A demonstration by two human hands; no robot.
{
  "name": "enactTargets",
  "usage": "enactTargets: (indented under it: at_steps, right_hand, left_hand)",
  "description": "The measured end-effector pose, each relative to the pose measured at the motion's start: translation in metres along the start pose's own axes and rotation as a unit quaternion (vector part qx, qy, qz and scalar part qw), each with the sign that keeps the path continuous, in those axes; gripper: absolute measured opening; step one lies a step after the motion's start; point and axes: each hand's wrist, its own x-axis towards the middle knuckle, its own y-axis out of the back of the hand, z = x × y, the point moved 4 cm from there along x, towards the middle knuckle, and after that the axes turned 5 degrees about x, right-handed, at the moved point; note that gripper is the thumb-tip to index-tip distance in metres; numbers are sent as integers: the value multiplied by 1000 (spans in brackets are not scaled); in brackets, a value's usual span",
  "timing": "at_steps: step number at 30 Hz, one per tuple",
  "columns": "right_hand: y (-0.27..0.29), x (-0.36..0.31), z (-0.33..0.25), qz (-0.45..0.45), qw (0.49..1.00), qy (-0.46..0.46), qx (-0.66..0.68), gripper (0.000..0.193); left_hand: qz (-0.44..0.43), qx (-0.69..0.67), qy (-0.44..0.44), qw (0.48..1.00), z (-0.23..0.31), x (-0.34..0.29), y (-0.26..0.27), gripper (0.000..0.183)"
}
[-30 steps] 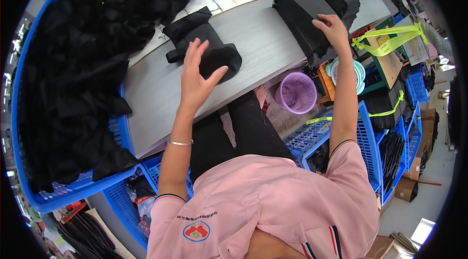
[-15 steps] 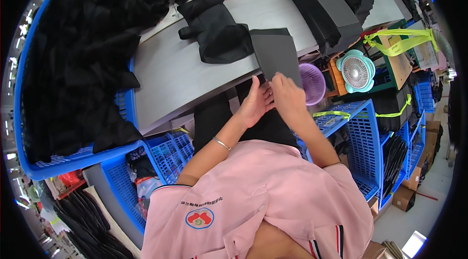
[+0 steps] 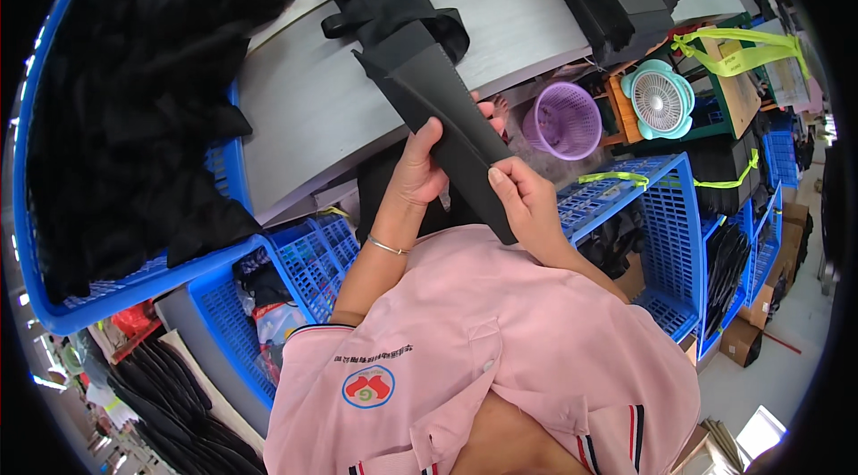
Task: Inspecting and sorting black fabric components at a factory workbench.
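Both hands hold a stiff dark grey-black panel (image 3: pixel 442 113) in front of my chest, tilted from upper left to lower right. The panel is bent lengthwise, leaving a raised fold along it. My left hand (image 3: pixel 416 169) is wrapped round its middle, thumb on the near side and fingertips showing past the far edge. With thumb and fingers, my right hand (image 3: pixel 531 207) pinches the right edge near the lower end. Beyond the panel's upper end, a black fabric piece with a strap loop (image 3: pixel 380 6) lies on the grey table (image 3: pixel 304 126), partly covered by the panel.
A large blue crate (image 3: pixel 237 153) heaped with black fabric (image 3: pixel 134 117) stands left. Stacks of dark panels (image 3: pixel 594 1) lie on the table at back right. Right of me are a purple basket (image 3: pixel 563 122), a turquoise fan (image 3: pixel 660 101) and blue crates (image 3: pixel 666 243).
The panel has come off the table edge toward my chest, turned and bent lengthwise. My left hand, open before, now grips it. My right hand has moved nearer my body.
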Motion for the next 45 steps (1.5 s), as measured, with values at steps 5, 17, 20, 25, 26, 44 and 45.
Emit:
enactTargets:
  at_steps: [5,17,20,25,26,44,45]
  right_hand:
    - [-7,5,-10,96,965,161,-184,29]
    - [5,39,43,-51,998,17,28,48]
    - [1,55,60,-97,993,-24,59,50]
    - [1,78,56,-99,993,-27,57,54]
    - [1,82,49,-105,994,-21,28,56]
    - [-50,155,95,-134,991,26,8,16]
    - [-46,154,100,-121,976,-73,166,22]
  left_hand:
    - [116,40,-2,992,15,-10,11,45]
    - [371,685,-305,548,65,-2,27,27]
    - [358,703,-261,557,84,26,59,21]
    - [320,635,-213,670,103,48,70,26]
    - [319,652,-225,650,106,47,63,34]
    - [1,739,-277,614,54,5,-57,47]
    - [34,711,-294,638,52,-7,-57,48]
